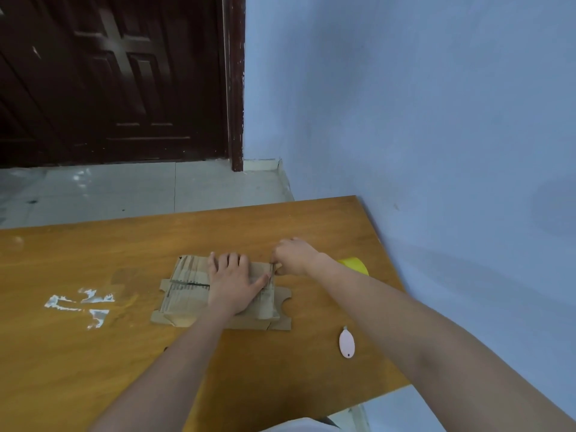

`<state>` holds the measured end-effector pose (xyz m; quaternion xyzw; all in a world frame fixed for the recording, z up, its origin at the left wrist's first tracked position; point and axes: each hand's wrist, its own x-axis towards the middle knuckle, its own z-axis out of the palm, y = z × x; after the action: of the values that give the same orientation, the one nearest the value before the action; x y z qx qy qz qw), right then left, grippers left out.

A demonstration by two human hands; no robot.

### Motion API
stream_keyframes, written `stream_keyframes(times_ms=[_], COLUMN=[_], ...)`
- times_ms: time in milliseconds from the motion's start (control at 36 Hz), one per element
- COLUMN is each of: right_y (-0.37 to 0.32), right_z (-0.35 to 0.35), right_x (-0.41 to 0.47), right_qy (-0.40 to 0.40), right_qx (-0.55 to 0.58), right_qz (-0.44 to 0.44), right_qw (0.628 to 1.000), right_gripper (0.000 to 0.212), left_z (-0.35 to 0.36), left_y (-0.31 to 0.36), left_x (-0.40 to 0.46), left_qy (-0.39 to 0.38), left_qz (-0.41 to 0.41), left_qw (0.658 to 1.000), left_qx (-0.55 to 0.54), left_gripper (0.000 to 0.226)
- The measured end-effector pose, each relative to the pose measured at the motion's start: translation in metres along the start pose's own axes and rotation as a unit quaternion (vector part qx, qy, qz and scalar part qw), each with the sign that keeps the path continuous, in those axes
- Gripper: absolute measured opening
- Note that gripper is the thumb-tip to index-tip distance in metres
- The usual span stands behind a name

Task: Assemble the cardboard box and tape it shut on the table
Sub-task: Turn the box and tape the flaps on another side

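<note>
**Two hands work on a flattened cardboard box on a wooden table**

Seen from the head camera, a wooden table [93, 353] fills the lower half of the view. Near its middle lies a cardboard box [184, 288], still folded flat, worn and creased, with notched flaps showing along its edge at 3 o'clock and 6 o'clock.

The left hand [232, 285] lies palm down on top of the box, fingers straight and spread, pressing it against the table. Its thumb points toward 3 o'clock, close to the other hand.

The right hand [293, 256] sits at the box's corner at about 2 o'clock. Its fingers are curled and seem to pinch the edge of the cardboard there; the exact grip is too small and blurred to tell for certain.

Just behind the right wrist, at 3 o'clock from the box, a yellow roll of tape [355, 265] rests on the table, partly hidden by the forearm. At 4 o'clock from the box, well apart from it, lies a small pale pink oval object [346, 343] with a dark spot near one end.

At 9 o'clock from the box, white scraps of torn residue [78, 304] are stuck to the tabletop.

Beyond the table at 12 o'clock are a pale tiled floor [124, 188], a dark wooden door [109, 79] and a blue wall [405, 104] that runs along the table's right side.
</note>
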<state>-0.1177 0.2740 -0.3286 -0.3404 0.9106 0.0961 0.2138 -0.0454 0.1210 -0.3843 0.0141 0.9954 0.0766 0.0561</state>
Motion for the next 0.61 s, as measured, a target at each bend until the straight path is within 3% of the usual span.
stream_keyframes(times_ms=[250,611], right_y=[0.0023,0.0033], right_z=[0.0020,0.0054], right_x=[-0.0071,-0.0105], right_qy=[0.015,0.029], right_qx=[0.047,0.074], right_qz=[0.010,0.030], right_qw=[0.999,0.996], right_gripper=[0.035,0.031], left_z=[0.0012,0.0023], left_y=[-0.0005,0.0000], left_x=[-0.0003,0.0014], left_qy=[0.007,0.008], left_qz=[-0.002,-0.005], left_qw=[1.000,1.000], left_qx=[-0.008,0.000], left_gripper=[0.085,0.082])
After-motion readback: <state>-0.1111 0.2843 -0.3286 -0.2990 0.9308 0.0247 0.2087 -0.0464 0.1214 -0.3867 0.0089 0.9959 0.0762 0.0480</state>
